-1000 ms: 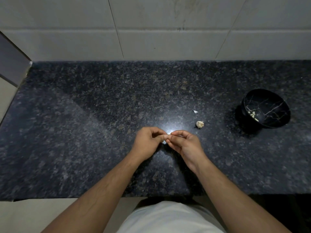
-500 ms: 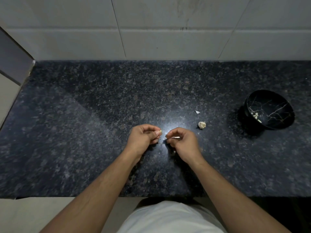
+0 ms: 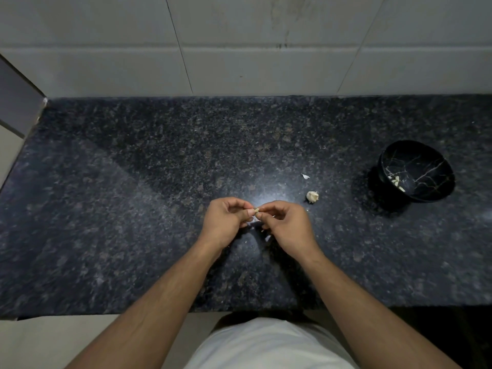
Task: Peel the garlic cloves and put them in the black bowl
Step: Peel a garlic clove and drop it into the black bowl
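**Two hands pinching one garlic clove over the dark counter**

The speckled granite counter (image 3: 133, 209) is filling most of the view, with pale wall tiles (image 3: 239, 49) running along its 12 o'clock edge. Both forearms are reaching in from 6 o'clock and converging near the middle of the counter, wrists angled inward so the knuckles are facing each other.

The left hand (image 3: 226, 222) is curling its fingers, thumb on top, and pinching the left end of a garlic clove (image 3: 257, 210). The right hand (image 3: 286, 226) is mirroring it, fingers folded under and thumb and forefinger gripping the clove's right end. The clove is sitting between the two sets of fingertips, held above the counter; its long axis is lying roughly 9 to 3 o'clock. Only a small pale beige sliver of it is showing, so whether skin is remaining on it cannot be told.

The black bowl (image 3: 431, 198), veined with thin pale lines, is standing well apart at 3 o'clock from the hands, tilted toward the camera, with a few peeled cloves (image 3: 396, 181) lying inside on its left wall. A small garlic cluster (image 3: 312, 196) is resting on the counter at 2 o'clock from the hands, and a scrap of skin (image 3: 305, 176) is lying just beyond it toward 12 o'clock. More pale peel bits (image 3: 267, 237) are lying under the hands.
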